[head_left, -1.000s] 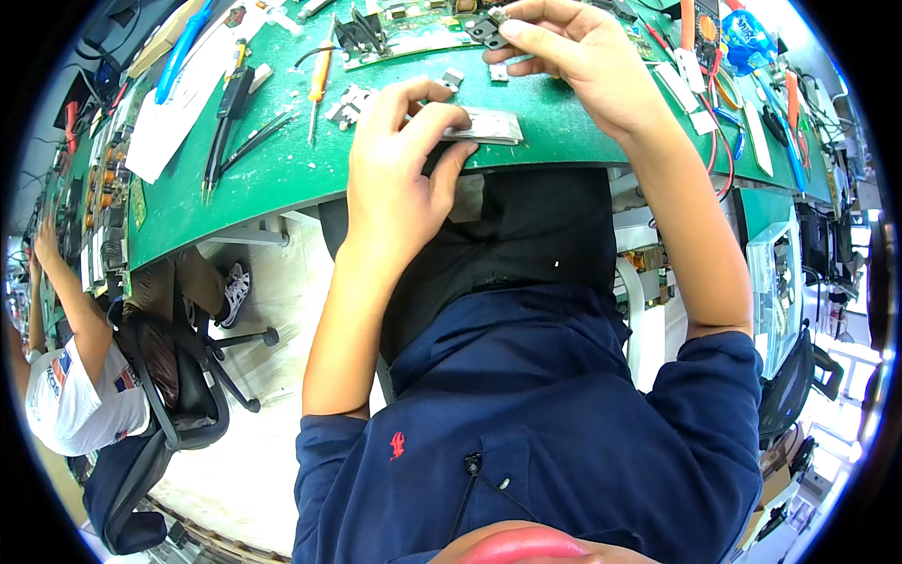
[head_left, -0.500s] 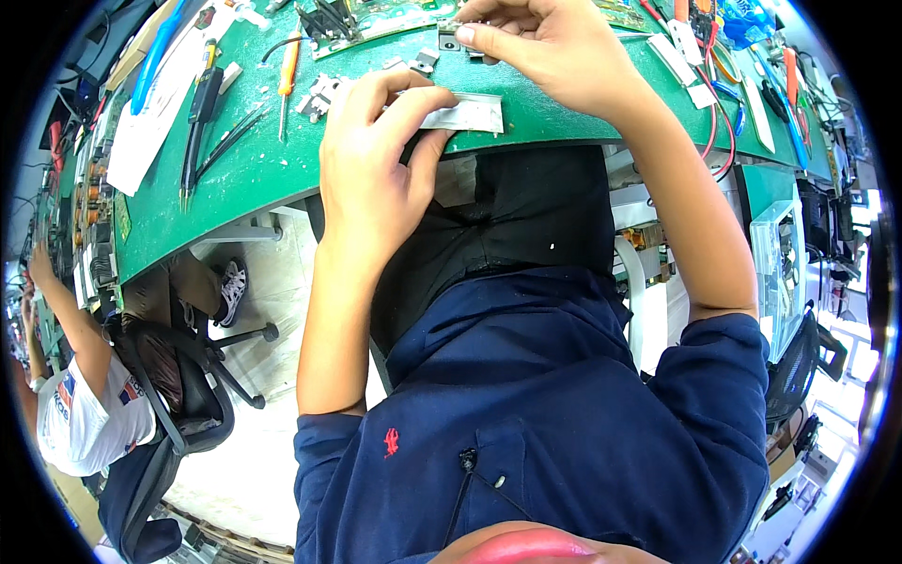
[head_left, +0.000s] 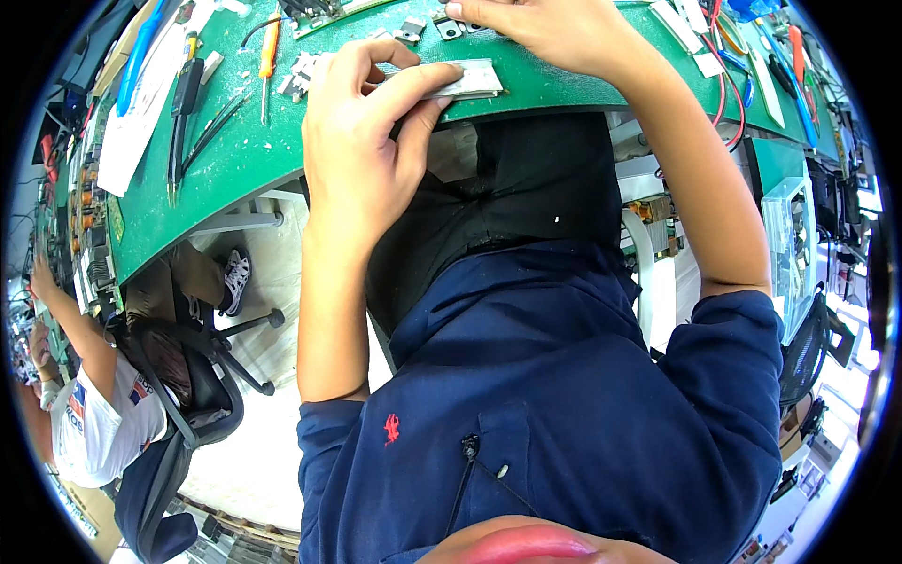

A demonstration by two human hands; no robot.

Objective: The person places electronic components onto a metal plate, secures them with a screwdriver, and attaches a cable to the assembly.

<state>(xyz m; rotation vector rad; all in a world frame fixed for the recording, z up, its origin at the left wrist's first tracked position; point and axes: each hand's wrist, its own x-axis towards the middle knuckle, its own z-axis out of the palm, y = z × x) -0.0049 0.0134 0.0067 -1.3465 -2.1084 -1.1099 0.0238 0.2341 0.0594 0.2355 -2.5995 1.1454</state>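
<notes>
Navy shirt: it is bearing a red emblem.
Left hand: thumb and bent fingers are pinching a silver bar at the green table's near edge.
Right hand: it is staying beside small metal pieces; whether its fingers are holding something, one cannot tell.
Room: a co-worker's white shirt is showing print.

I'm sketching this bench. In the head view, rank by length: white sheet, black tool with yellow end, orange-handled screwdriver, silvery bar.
1. White sheet
2. Black tool
Unsure: orange-handled screwdriver and silvery bar; the bar shows shorter, but the left hand covers one end.
</notes>
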